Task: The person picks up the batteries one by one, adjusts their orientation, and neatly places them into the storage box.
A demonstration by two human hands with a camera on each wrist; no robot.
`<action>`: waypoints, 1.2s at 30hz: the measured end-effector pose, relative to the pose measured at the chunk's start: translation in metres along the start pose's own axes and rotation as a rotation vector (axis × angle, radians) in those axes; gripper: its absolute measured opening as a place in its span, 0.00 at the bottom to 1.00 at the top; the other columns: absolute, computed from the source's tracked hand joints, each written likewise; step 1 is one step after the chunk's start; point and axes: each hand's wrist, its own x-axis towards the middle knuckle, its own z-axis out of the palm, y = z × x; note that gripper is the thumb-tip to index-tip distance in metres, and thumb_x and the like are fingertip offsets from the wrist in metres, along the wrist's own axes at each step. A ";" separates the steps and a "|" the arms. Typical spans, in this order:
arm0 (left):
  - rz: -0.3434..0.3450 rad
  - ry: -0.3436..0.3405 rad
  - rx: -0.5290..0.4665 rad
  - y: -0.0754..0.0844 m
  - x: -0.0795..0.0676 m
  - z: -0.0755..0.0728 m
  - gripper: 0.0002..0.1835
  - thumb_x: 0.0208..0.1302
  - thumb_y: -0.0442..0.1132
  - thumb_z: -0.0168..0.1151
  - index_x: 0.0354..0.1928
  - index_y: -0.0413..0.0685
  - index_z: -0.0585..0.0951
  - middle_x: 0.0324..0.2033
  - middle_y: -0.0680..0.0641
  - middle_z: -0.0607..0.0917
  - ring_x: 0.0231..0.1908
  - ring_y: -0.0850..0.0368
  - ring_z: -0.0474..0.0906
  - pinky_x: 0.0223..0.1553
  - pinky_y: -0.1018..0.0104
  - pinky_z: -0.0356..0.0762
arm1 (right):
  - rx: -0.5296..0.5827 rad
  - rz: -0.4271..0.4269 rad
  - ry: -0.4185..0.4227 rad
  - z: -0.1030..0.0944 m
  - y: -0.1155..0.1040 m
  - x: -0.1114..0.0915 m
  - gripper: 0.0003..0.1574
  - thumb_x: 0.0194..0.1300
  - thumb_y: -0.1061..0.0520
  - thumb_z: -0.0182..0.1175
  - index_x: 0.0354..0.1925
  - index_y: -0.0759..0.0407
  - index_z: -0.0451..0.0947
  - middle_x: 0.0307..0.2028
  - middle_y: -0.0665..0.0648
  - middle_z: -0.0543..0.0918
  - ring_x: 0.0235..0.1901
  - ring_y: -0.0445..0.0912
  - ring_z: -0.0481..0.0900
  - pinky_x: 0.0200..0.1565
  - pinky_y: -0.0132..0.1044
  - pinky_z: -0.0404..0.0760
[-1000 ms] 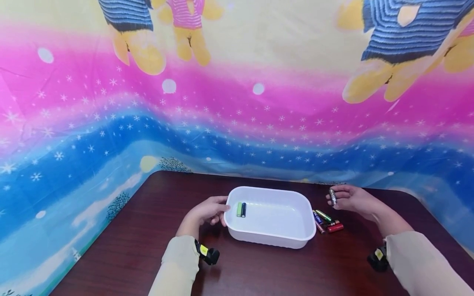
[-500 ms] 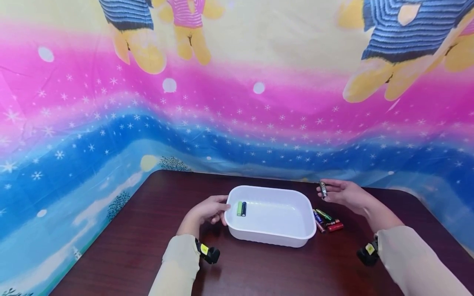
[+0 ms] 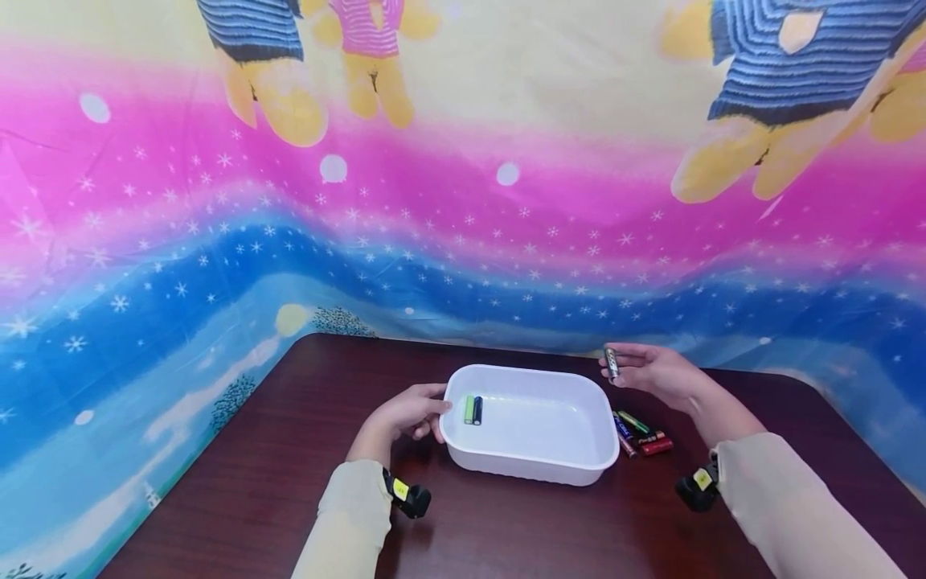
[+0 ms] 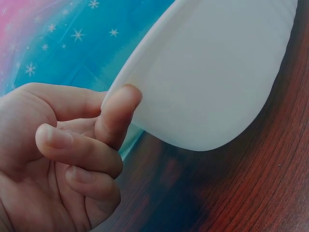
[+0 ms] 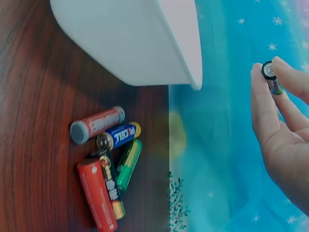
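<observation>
My left hand [image 3: 408, 412] pinches the left rim of a white plastic basin [image 3: 531, 466] between thumb and curled fingers; the left wrist view shows this grip close up. Inside the basin, at its left end, a green battery [image 3: 469, 410] and a dark battery [image 3: 477, 411] lie side by side. In the air beyond the basin's far right corner, my right hand [image 3: 661, 376] holds a silvery battery [image 3: 612, 363] between thumb and fingers. The right wrist view shows one end [image 5: 269, 70] of that battery, apart from the basin.
Several loose batteries lie on the dark wooden table [image 3: 506, 531] just right of the basin, among them a red one [image 5: 98, 195], a blue one [image 5: 119, 136] and a green one [image 5: 129, 166]. A patterned cloth [image 3: 463, 201] hangs behind the table.
My right hand has moved left and slightly farther off, carrying the silvery battery closer to the basin's far right corner. My left hand and the basin have stayed in place.
</observation>
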 end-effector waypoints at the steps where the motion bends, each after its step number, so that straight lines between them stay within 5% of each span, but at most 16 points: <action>1: 0.001 -0.001 -0.001 0.000 0.000 0.000 0.28 0.68 0.36 0.49 0.69 0.42 0.59 0.13 0.43 0.79 0.06 0.62 0.60 0.10 0.73 0.57 | 0.000 0.005 0.001 0.001 -0.001 0.001 0.46 0.59 0.67 0.59 0.69 0.71 0.47 0.55 0.63 0.74 0.47 0.44 0.79 0.52 0.40 0.74; 13: 0.005 -0.001 -0.009 0.000 -0.001 0.000 0.28 0.67 0.36 0.49 0.69 0.41 0.59 0.13 0.43 0.79 0.06 0.62 0.60 0.10 0.73 0.58 | 0.030 0.033 0.024 0.015 -0.018 0.017 0.45 0.58 0.69 0.59 0.69 0.69 0.49 0.58 0.68 0.70 0.49 0.45 0.78 0.55 0.46 0.69; 36: 0.000 0.006 -0.011 -0.001 0.001 0.000 0.29 0.67 0.36 0.50 0.69 0.41 0.59 0.13 0.43 0.79 0.06 0.62 0.60 0.10 0.73 0.58 | 0.004 0.038 0.009 0.040 -0.028 0.053 0.44 0.57 0.71 0.60 0.68 0.65 0.55 0.59 0.72 0.64 0.49 0.50 0.75 0.51 0.41 0.75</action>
